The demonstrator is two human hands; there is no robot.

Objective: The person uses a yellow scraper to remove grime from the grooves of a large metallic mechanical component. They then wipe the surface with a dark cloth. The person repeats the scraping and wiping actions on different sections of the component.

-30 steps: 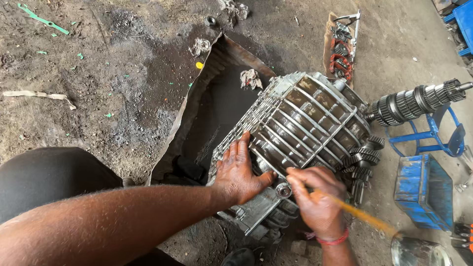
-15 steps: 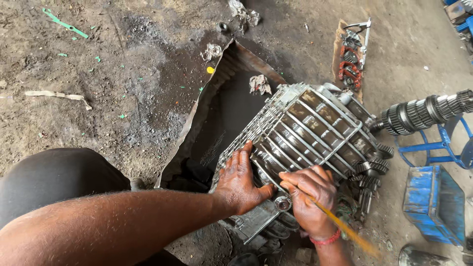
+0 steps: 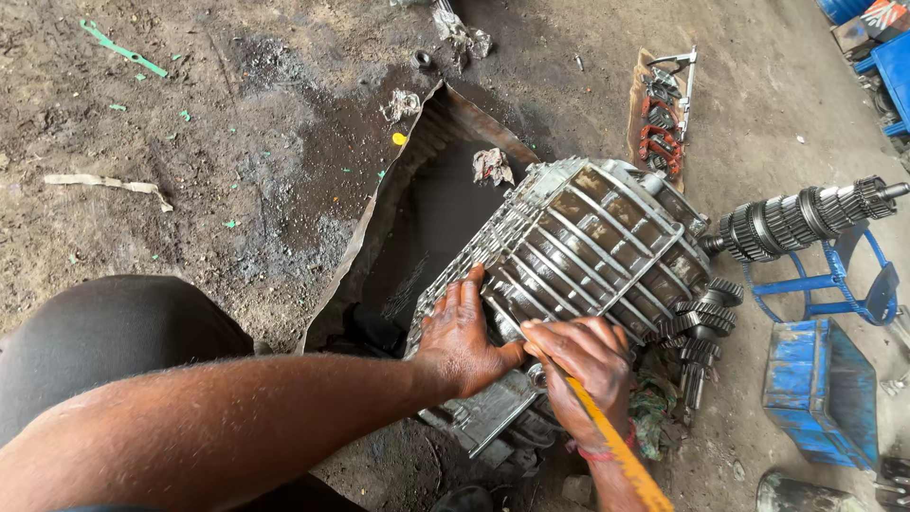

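Observation:
A ribbed grey metal gearbox housing [image 3: 592,242] lies on its side on a dark metal sheet [image 3: 431,213] on the dirt floor. My left hand [image 3: 463,332] rests flat, fingers spread, on the housing's near end. Right beside it, my right hand [image 3: 580,365] is closed around a yellow-handled tool [image 3: 616,450] whose tip is hidden under my fingers, against the housing's lower edge. Loose gears [image 3: 706,313] sit at the housing's right end.
A geared shaft [image 3: 801,220] rests on a blue metal stand [image 3: 829,280] at right, with a blue box [image 3: 815,389] below it. Small parts lie on cardboard [image 3: 664,109] behind the housing. Crumpled rags [image 3: 493,166] and scraps litter the floor. My knee [image 3: 104,341] is at left.
My right hand has slid left along the housing's lower edge toward my left hand, and the yellow handle now points more steeply down. The left hand has stayed put.

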